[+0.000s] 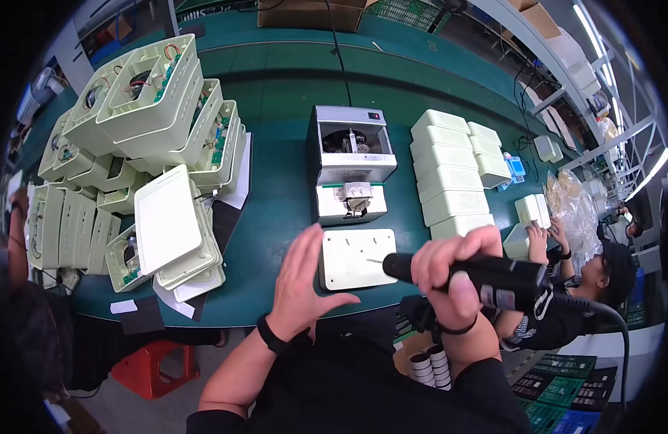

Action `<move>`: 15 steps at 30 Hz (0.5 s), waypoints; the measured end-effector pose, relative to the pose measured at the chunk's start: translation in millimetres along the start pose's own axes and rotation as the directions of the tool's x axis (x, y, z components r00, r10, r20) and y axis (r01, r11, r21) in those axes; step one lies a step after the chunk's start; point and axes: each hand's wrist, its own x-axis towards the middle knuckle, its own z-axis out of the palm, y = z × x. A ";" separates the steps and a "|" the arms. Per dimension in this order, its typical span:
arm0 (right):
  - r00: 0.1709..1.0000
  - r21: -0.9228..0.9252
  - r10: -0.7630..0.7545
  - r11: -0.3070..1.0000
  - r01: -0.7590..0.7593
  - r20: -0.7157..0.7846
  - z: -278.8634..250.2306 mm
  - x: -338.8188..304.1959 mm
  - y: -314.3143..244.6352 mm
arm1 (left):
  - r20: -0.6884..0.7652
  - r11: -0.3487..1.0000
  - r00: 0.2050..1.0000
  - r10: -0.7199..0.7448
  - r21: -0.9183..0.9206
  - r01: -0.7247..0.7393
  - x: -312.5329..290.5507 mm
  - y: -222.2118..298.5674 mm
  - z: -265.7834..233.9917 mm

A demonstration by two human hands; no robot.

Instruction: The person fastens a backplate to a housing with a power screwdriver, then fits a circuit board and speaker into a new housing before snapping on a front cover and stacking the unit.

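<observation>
My right hand (449, 271) is wrapped round a black electric screwdriver (496, 278), its cable running off to the right. The tool's tip points left over a pale cream plastic box (352, 253) lying on the table with small holes in its upper face. Beside that box's left edge, my left hand (301, 282) is open, fingers stretched and thumb apart, with nothing in it. Whether the left fingertips touch the box, I cannot tell. Just beyond the box stands a grey and black screw feeder (352, 163) with a metal pick-up part at its front.
Open cream housings (149, 94) with circuit boards and wires are piled at the left, beside stacked flat covers (171, 220). Closed cream boxes (449, 166) stand in rows to the right. Another person (609, 275) works at the right; a red stool (156, 369) is below the table's left.
</observation>
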 end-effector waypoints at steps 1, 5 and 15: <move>0.999 -0.033 0.003 0.999 -0.004 -0.042 -1.2 4.2 6.8 | 0.019 0.995 0.996 -0.083 -0.049 0.083 1.0 -2.7 0.1; 0.992 -0.104 0.011 0.994 -0.023 -0.123 -5.3 7.7 24.8 | 0.081 0.951 0.965 -0.249 -0.169 0.259 1.5 -11.0 3.0; 0.989 -0.114 0.059 0.991 -0.075 -0.134 -4.8 9.8 47.0 | 0.162 0.926 0.961 -0.224 -0.270 0.262 6.7 -16.5 7.3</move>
